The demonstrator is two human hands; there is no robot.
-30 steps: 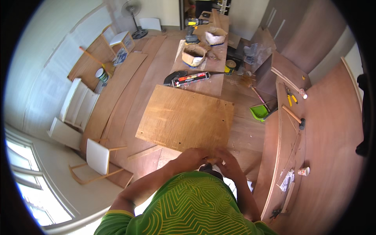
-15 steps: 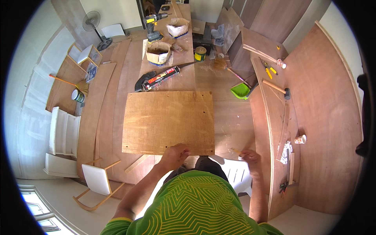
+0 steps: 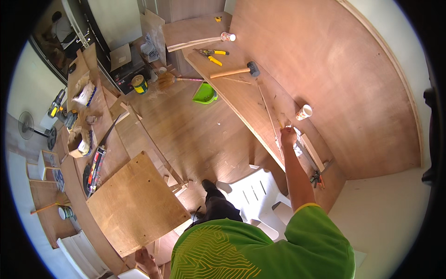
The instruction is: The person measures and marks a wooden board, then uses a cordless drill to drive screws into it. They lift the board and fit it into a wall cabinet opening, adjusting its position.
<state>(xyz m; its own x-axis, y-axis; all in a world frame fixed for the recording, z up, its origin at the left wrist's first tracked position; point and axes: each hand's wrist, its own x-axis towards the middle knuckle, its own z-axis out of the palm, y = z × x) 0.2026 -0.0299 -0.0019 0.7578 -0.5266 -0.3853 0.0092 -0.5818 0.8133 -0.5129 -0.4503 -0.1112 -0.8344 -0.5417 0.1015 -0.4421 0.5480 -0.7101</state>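
My right hand [image 3: 288,136] reaches over the long wooden shelf at the right, its fingers closed on a thin yellowish stick [image 3: 281,123] whose tip shows above them. Crumpled white plastic [image 3: 297,148] lies partly hidden beside that hand. Low at the left, my left hand [image 3: 147,263] has its fingers curled at the near edge of a rectangular wooden board [image 3: 137,202]. Small dark holes show near the board's corners. It lies on a workbench [image 3: 118,158], next to a sealant tube [image 3: 96,168] in a gun.
On the right shelf lie a mallet [image 3: 234,72], pliers [image 3: 214,56], a paper cup [image 3: 304,112] and a wood strip [image 3: 312,152]. A white plastic chair [image 3: 253,195] stands by my legs. A green dustpan [image 3: 205,94] is on the floor. A cordless drill [image 3: 58,109] stands on the bench.
My view and body have turned right. My right hand has moved from beside the board to over the right shelf, still with the stick. My left hand stays at the board's near edge.
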